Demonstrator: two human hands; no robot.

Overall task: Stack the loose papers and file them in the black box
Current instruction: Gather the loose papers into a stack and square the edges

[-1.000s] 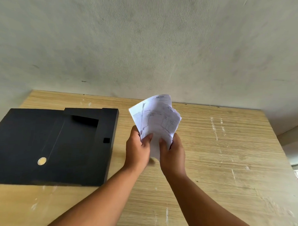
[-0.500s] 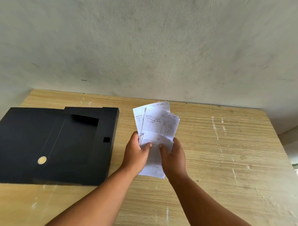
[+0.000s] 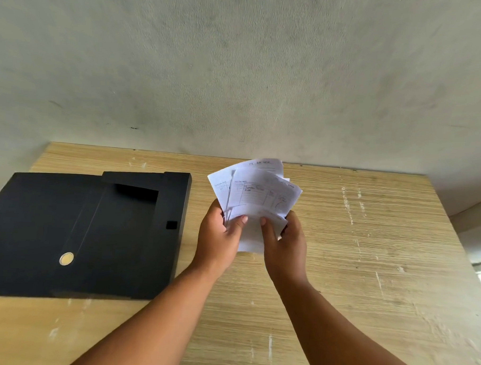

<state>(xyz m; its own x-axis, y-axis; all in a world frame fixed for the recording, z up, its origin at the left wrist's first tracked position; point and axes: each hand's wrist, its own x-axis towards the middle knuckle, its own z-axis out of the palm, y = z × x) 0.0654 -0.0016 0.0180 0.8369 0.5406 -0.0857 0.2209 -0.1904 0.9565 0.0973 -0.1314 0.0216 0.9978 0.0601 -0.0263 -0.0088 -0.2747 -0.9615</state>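
Observation:
Several white printed papers [image 3: 256, 194] are held upright above the middle of the wooden table [image 3: 368, 257], fanned out unevenly at the top. My left hand [image 3: 220, 239] grips their lower left edge, thumb across the front sheet. My right hand [image 3: 286, 245] grips the lower right edge in the same way. The black box [image 3: 116, 232] lies open and flat at the left of the table, its lid spread to the left, with a round brass stud [image 3: 66, 258] on it. Nothing lies inside the box.
A plain grey wall [image 3: 238, 72] stands right behind the table's far edge. The table's right edge runs down the right side of the view, with a lower floor area beyond it.
The papers dropped lower between my hands half a second ago, then rose slightly. The fan at the top has spread a little wider. The box has not moved.

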